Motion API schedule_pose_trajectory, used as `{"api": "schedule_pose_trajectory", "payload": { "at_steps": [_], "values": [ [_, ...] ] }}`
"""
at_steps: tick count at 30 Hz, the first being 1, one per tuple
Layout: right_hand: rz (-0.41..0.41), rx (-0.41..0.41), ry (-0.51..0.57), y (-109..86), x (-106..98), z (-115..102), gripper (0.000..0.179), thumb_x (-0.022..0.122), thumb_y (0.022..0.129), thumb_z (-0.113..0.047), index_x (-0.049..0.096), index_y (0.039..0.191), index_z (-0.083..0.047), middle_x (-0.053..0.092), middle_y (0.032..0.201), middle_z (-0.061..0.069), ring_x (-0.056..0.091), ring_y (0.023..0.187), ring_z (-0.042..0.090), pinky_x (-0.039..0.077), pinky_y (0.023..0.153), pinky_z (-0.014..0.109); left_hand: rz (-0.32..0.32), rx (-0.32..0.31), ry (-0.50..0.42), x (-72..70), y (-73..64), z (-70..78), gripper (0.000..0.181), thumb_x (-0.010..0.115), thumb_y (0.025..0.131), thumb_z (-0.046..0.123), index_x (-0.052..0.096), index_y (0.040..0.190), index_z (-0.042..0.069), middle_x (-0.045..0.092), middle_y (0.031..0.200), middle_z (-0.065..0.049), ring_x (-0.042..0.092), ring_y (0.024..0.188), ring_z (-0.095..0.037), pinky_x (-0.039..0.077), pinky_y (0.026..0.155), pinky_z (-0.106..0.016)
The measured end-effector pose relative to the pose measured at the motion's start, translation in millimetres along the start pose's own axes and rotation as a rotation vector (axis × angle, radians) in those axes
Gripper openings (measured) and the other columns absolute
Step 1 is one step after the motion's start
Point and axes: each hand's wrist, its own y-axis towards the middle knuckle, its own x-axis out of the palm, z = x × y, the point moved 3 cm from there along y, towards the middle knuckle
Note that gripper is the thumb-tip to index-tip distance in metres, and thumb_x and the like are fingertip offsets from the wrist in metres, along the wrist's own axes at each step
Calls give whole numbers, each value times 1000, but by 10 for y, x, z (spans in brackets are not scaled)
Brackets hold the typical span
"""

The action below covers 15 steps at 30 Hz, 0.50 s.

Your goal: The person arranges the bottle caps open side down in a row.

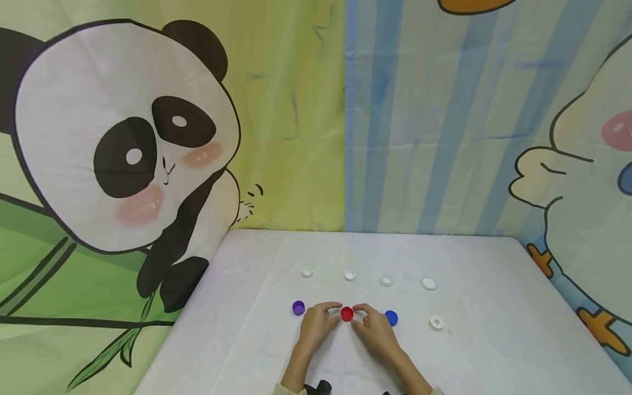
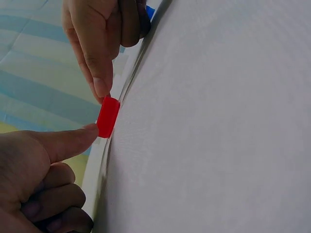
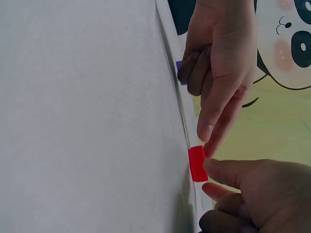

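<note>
A red bottle cap (image 1: 347, 314) lies on the white table between the two hands. My left hand (image 1: 316, 326) is at its left side, thumb and index finger extended toward it; in the left wrist view the thumb (image 2: 87, 136) meets the cap's side. From the right comes my right hand (image 1: 377, 332), its thumb (image 3: 223, 170) against the cap in the right wrist view. Neither hand visibly pinches the cap. The other fingers of both hands are folded in. Left of the left hand lies a purple cap (image 1: 298, 308); a blue cap (image 1: 391, 318) sits beside the right hand.
A white cap (image 1: 436, 323) lies further right in the same row. Behind, several white caps (image 1: 349, 276) form another row. The table (image 1: 494, 307) ends at hanging cloths printed with a panda (image 1: 123, 82) and blue stripes. Black objects (image 1: 323, 387) show by the wrists.
</note>
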Motion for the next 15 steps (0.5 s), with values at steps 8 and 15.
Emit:
{"api": "schedule_pose_trajectory", "payload": {
  "at_steps": [8, 15],
  "values": [
    [36, 14, -50, 30, 25, -11, 30, 67, 79, -23, 62, 106, -12, 29, 44, -10, 22, 40, 2, 17, 36, 19, -15, 14, 26, 58, 1, -40, 25, 71, 75, 20, 70, 100, 18, 29, 49, 11, 25, 44, -1, 22, 39, -19],
    [43, 0, -45, 10, 34, 1, 28, 69, 78, -23, 62, 103, -13, 31, 45, -10, 23, 39, 1, 18, 36, 19, -3, 20, 70, 80, -21, -43, 25, 71, 75, 26, 71, 99, 19, 30, 50, 12, 25, 44, -2, 24, 38, -20]
  ]
}}
